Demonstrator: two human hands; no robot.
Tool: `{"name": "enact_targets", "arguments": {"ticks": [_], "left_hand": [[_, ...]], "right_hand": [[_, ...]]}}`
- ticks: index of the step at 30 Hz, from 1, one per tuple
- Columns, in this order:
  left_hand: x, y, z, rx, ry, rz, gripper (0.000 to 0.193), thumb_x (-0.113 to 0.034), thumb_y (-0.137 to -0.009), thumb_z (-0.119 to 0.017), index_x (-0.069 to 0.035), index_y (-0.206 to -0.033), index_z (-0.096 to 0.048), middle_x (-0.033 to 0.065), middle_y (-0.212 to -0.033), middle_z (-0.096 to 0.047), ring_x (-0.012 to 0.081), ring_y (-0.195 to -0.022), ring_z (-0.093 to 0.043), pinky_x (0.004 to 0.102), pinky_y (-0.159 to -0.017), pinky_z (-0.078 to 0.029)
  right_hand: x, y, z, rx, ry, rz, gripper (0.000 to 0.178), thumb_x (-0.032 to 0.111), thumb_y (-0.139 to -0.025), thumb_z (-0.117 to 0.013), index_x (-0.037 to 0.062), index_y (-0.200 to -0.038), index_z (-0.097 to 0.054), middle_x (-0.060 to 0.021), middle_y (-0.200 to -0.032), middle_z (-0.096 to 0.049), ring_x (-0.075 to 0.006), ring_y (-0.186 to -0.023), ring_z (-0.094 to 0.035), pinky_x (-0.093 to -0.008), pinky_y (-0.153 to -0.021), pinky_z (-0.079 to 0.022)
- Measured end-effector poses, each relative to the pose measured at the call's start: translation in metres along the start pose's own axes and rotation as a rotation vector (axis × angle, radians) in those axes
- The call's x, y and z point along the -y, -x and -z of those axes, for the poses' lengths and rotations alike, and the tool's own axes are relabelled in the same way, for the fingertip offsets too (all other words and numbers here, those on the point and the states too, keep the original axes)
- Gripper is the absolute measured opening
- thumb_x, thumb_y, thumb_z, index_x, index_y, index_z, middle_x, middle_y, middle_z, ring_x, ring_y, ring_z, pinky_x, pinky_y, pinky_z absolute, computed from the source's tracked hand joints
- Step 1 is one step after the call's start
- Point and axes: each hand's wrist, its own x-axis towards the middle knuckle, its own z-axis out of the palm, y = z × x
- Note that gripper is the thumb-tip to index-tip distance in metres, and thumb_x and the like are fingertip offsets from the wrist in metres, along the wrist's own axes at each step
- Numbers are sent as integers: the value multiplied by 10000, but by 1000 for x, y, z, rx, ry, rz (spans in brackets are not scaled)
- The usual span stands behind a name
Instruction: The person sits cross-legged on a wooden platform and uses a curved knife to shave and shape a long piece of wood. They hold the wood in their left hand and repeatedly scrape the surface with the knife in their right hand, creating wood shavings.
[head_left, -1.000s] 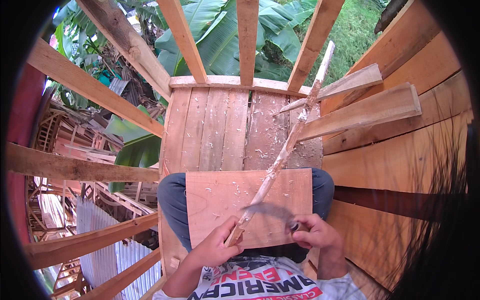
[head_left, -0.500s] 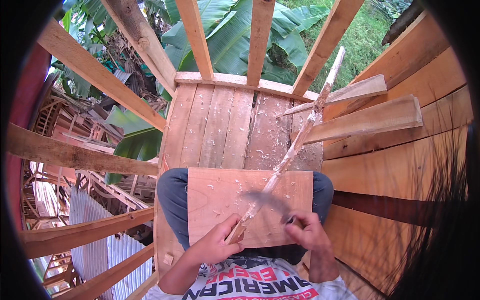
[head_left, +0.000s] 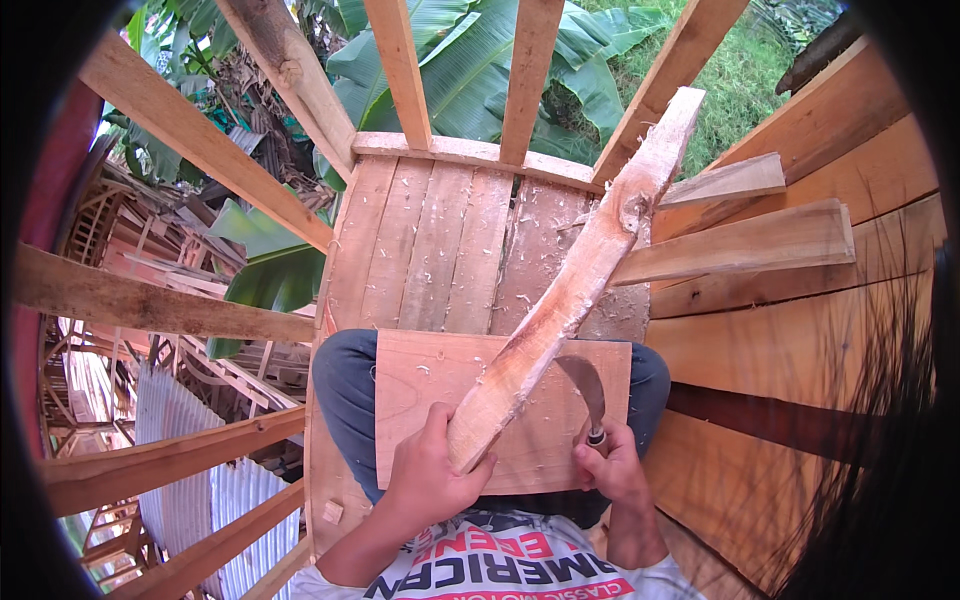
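Note:
A long rough wooden plank (head_left: 565,290) slants from my lap up and away to the right, its broad face turned up, with a knot near the far end. My left hand (head_left: 436,467) is closed round its near end. A curved sickle-like knife (head_left: 586,385) stands beside the plank's right edge, apart from it, blade pointing away. Its handle sits in my closed right hand (head_left: 612,464). Under both lies a flat wooden board (head_left: 420,375) across my thighs, dotted with a few shavings.
Pale shavings litter the slatted wooden floor (head_left: 420,250) ahead. Two loose planks (head_left: 740,243) rest at the right beside a wooden wall (head_left: 780,330). Slanting wooden posts (head_left: 400,75) surround the floor at front and left. Banana leaves and corrugated metal sheets (head_left: 180,420) lie beyond.
The plank has been rolled from its narrow edge onto view of its broad face. My right hand's knife has moved off the wood, its blade swinging rightward and away.

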Motion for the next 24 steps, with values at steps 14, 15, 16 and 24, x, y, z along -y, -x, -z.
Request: {"name": "enact_targets", "arguments": {"ticks": [14,15,16,24], "left_hand": [[7,11,6,-53,-168,9,560,-177,-681,-784,10,-1083,-443,220,-837,-650,373,-776,-667,389,-666,-526],[11,16,8,-44,-179,18,566,-178,-678,-788,12,-1083,-441,222,-832,-648,375,-767,-667,394,-661,-526],[14,22,11,-37,-193,39,572,-178,-675,-793,14,-1083,-440,223,-827,-646,378,-758,-666,398,-657,-526],[17,38,12,176,-327,203,579,-296,-770,-719,53,-1109,-404,253,-757,-617,404,-681,-644,445,-594,-505]], "right_hand": [[9,-10,-12,-54,1014,282,154,127,-787,-641,-5,-814,-566,-163,-652,-539,-300,-531,-529,-365,-514,-414],[6,-9,-12,-68,1046,310,161,133,-785,-640,-6,-815,-566,-183,-666,-539,-335,-548,-539,-379,-519,-417],[8,-9,-16,-64,1061,220,179,170,-801,-636,4,-817,-571,-181,-672,-560,-343,-581,-563,-395,-539,-436],[-7,-10,-35,-164,1223,120,375,398,-848,-632,38,-756,-578,-161,-630,-589,-349,-582,-595,-413,-508,-458]]}}
